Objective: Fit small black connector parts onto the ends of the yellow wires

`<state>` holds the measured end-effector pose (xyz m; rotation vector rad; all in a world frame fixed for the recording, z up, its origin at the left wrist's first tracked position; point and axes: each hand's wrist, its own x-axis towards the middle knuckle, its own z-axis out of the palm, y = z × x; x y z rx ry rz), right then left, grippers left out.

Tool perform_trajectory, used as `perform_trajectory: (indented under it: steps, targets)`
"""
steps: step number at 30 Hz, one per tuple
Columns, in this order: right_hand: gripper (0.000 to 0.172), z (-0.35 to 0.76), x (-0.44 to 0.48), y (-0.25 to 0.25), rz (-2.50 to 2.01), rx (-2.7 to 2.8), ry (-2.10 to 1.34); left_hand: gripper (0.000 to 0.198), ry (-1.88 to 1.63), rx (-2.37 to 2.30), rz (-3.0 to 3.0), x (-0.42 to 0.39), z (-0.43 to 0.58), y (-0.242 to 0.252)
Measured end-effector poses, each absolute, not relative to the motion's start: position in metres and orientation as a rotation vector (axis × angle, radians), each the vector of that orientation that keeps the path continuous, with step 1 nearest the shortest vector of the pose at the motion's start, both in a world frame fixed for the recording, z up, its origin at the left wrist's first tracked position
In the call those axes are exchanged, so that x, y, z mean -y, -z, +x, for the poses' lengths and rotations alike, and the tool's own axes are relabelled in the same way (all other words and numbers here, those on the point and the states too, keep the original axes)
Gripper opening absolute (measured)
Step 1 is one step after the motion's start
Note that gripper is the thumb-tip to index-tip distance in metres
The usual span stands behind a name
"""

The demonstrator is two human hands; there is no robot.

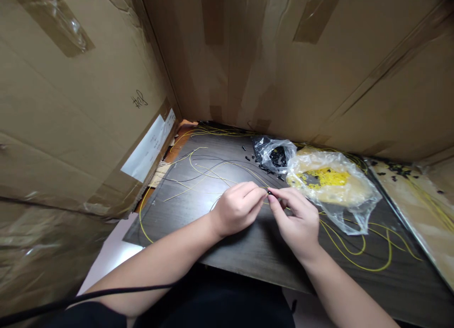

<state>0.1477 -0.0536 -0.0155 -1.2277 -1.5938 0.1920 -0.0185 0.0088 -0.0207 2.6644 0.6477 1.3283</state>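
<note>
Tall cardboard walls (88,105) with brown tape close you in on the left and ahead. In front of you lies a dark wood-grain board (248,252), your work surface, with loose yellow wires (358,259) looping across it. To your right on the board sits a crumpled clear plastic bag (333,188) holding small yellow pieces, and just behind it, touching it, a smaller clear bag (275,155) of small black parts, a few of which are scattered beside it. At the far right lies a pale tray (418,209) with more yellow wire and black bits.

Your left hand (237,208) and right hand (296,220) meet over the middle of the board, fingertips nearly touching. Both are closed in a pinch: between them you grip a tiny black connector (270,193) on a thin yellow wire, held just above the board.
</note>
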Motion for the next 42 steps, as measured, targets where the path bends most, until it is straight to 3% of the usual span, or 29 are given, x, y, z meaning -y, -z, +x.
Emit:
perform_trajectory:
  steps: [18, 42]
  targets:
    - [0.035, 0.1460, 0.0532, 0.0161, -1.226, 1.667, -0.238, 0.011, -1.341, -0.721, 2.487, -0.0101, -0.0171, 0.0216]
    - [0.027, 0.1472, 0.0488, 0.0197, -1.242, 1.635, -0.238, 0.010, -1.310, -0.745, 2.443, -0.0116, -0.0148, 0.0225]
